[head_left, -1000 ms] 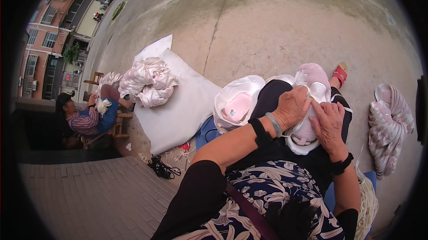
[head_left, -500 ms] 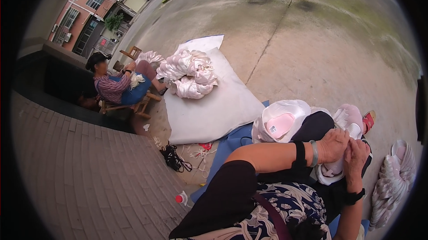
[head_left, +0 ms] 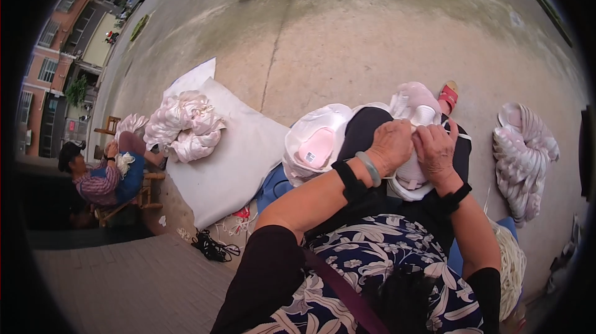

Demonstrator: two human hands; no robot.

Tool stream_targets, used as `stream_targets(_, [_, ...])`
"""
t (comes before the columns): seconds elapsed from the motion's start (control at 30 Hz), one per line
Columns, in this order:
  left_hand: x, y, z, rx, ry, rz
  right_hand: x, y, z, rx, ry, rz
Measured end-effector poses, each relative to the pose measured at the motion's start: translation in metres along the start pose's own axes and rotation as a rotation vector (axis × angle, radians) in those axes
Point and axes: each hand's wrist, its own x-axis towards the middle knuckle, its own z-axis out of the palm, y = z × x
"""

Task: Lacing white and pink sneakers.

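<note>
A pink-and-white shoe (head_left: 410,171) rests on my dark-trousered lap, toe pointing away from me. Over its middle my left hand (head_left: 392,146) is closed, knuckles up, with a bracelet and a black band at the wrist. My right hand (head_left: 436,153) meets it from the other side, thumb and fingers bent into a pinch and one finger lifted. Whatever lies between the fingertips is too small or hidden to name. Against my left thigh sits a cluster of white shoe uppers (head_left: 297,153), with a pink insole (head_left: 316,146) showing inside.
A ring of nested pink-white uppers (head_left: 186,124) lies on a white sheet (head_left: 230,148) at left. Another nested stack (head_left: 524,160) is on the ground at right. White cords (head_left: 509,266) hang by my right side. A seated person (head_left: 99,179) works at far left; black cord (head_left: 211,246) lies nearby.
My view has turned to the right, so the scene slid leftward and the bundle of white cords came into sight. Both hands stay at the shoe, with the right one now slightly more spread.
</note>
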Motion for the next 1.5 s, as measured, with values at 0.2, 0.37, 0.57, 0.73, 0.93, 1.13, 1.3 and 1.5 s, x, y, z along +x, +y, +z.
stream_targets(0.2, [0.008, 0.0, -0.004, 0.022, -0.081, 0.021, -0.001, 0.011, 0.01, 0.054, 0.065, 0.022])
stream_targets(0.37, [0.01, 0.003, -0.001, -0.018, -0.055, 0.061, -0.004, 0.017, 0.008, 0.116, 0.113, 0.015])
stream_targets(0.57, [0.004, -0.001, -0.002, -0.085, -0.106, 0.041, -0.008, 0.012, 0.005, 0.166, 0.072, 0.05])
stream_targets(0.73, [0.003, -0.007, -0.005, -0.2, -0.085, 0.06, -0.004, 0.003, 0.0, 0.06, -0.02, 0.055])
stream_targets(0.93, [0.004, -0.009, -0.006, -0.215, -0.037, 0.108, 0.011, -0.01, -0.003, -0.136, -0.079, -0.001])
stream_targets(1.13, [-0.003, -0.008, 0.0, -0.028, 0.034, 0.146, -0.009, -0.012, -0.027, -0.09, -0.174, 0.034])
stream_targets(1.3, [-0.01, -0.004, 0.006, 0.06, 0.07, 0.149, -0.14, 0.069, -0.081, -0.101, -0.175, 0.266])
stream_targets(1.5, [-0.018, 0.005, 0.006, 0.089, 0.158, 0.152, -0.339, 0.156, -0.168, -0.536, -0.366, 1.206])
